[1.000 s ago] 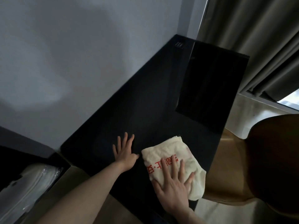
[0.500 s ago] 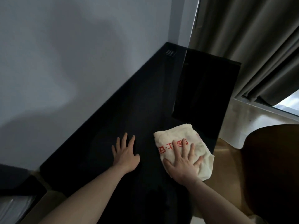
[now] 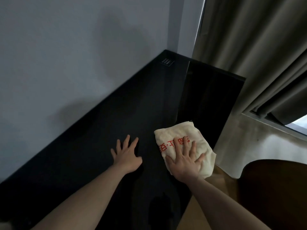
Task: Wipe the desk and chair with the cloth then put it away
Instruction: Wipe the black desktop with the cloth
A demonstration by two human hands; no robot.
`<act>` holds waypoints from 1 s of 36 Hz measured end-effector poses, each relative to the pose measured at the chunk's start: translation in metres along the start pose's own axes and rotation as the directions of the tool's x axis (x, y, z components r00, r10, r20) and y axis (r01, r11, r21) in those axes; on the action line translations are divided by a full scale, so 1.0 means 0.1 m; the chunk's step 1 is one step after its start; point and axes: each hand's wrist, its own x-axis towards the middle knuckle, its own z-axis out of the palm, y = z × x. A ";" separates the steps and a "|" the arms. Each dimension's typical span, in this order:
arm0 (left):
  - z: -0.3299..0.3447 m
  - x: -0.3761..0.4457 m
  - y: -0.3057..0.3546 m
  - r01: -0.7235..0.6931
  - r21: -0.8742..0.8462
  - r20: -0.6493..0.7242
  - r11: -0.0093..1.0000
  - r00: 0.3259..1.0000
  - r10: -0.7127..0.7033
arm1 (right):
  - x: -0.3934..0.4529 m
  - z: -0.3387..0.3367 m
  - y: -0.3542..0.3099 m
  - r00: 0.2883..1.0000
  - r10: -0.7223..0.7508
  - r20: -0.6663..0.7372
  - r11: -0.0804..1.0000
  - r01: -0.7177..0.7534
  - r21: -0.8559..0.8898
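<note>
Cream-coloured folded cloth with red printed characters is lying on the black desk top, near the desk's right edge, with its right corner hanging just past that edge. The right hand is pressing flat on the cloth's near half, fingers straight and spread, the thumb resting on the fabric toward the desk's right edge. The left hand is resting palm-down on the bare desk just beside the cloth, not touching it, fingers wide and pointing toward the grey wall. Both forearms are reaching in from the near edge. A brown rounded chair is standing beside the desk's right edge.
</note>
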 end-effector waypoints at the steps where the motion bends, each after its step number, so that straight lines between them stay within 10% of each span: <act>1: 0.00 0.02 0.03 0.009 -0.007 -0.003 1.000 1.000 -0.009 | 0.06 -0.04 0.04 1.000 -0.004 0.002 1.000 0.004 0.003; 28: -0.11 1.16 0.92 -0.165 0.153 -0.210 0.974 0.958 0.195 | 1.53 -0.85 0.90 0.972 0.034 -0.231 0.999 -0.035 -0.001; 36: -0.18 1.72 1.50 -0.033 0.104 -0.250 0.994 0.966 0.058 | 2.30 -1.31 1.33 0.966 0.014 -0.258 0.998 -0.028 -0.047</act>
